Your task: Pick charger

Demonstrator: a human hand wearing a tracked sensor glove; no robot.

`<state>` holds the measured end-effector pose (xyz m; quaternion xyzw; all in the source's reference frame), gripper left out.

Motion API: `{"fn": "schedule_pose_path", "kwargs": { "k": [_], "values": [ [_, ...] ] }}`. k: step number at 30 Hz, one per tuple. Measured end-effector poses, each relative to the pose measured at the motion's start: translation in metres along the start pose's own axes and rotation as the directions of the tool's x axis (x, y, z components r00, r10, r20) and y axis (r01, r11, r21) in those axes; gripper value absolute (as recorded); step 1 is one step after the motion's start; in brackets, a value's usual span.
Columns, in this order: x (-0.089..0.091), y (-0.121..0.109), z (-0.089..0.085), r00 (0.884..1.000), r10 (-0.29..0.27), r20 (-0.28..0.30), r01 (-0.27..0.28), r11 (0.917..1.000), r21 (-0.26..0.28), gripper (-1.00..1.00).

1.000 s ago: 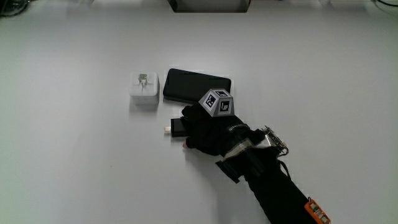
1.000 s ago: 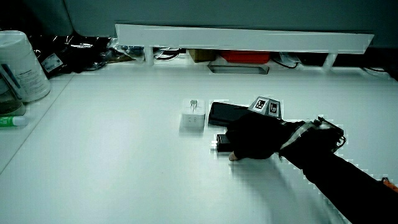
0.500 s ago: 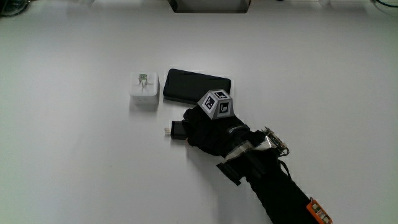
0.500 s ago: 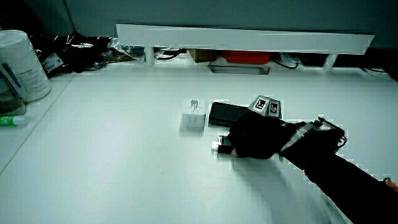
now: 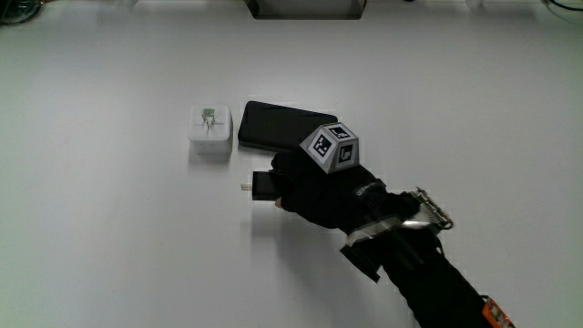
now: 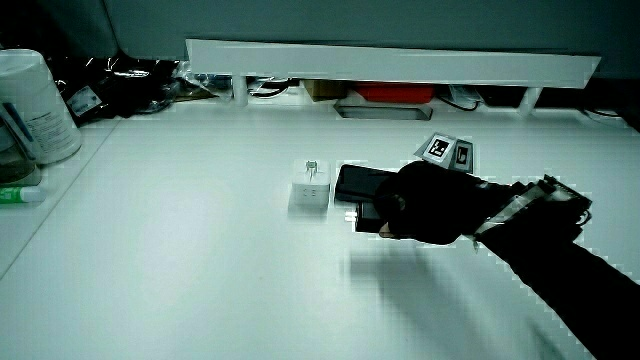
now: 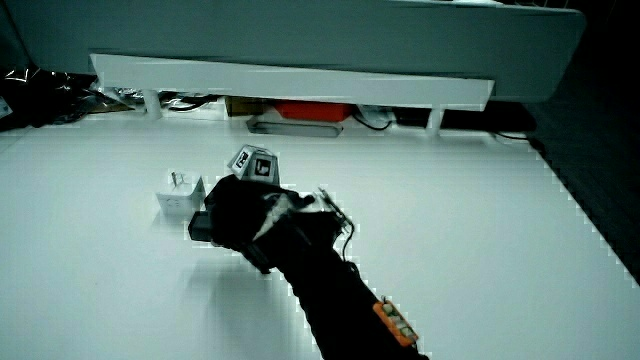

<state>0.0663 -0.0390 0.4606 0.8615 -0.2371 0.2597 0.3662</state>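
A small black charger [image 5: 260, 186] with its metal prongs pointing away from the palm sits in the curled fingers of the hand [image 5: 310, 189]. In both side views the charger [image 6: 361, 217] [image 7: 199, 226] hangs a little above the table, with a shadow under it. The patterned cube [image 5: 332, 148] rides on the back of the hand. A white charger [image 5: 209, 130] stands prongs-up on the table beside a black phone [image 5: 273, 126]. Both lie farther from the person than the hand [image 6: 425, 203].
A low white partition [image 6: 390, 60] runs along the table's edge farthest from the person, with a red item [image 6: 395, 92] and cables under it. A white canister [image 6: 35, 105] and a green-capped tube [image 6: 20, 195] stand near a side edge of the table.
The hand closed around the black charger and has risen off the table with it, drawing slightly toward the phone. The white charger and phone stayed put.
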Motion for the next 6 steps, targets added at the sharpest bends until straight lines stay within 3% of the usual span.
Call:
{"fn": "schedule_pose_path", "kwargs": {
  "k": [1,6],
  "values": [
    [0.001,-0.004,0.002,1.000,0.003,0.008,-0.003,0.9999,-0.016,1.00],
    [0.000,-0.032,0.017,0.998,0.028,-0.057,-0.029,0.9994,-0.016,1.00]
  ]
}}
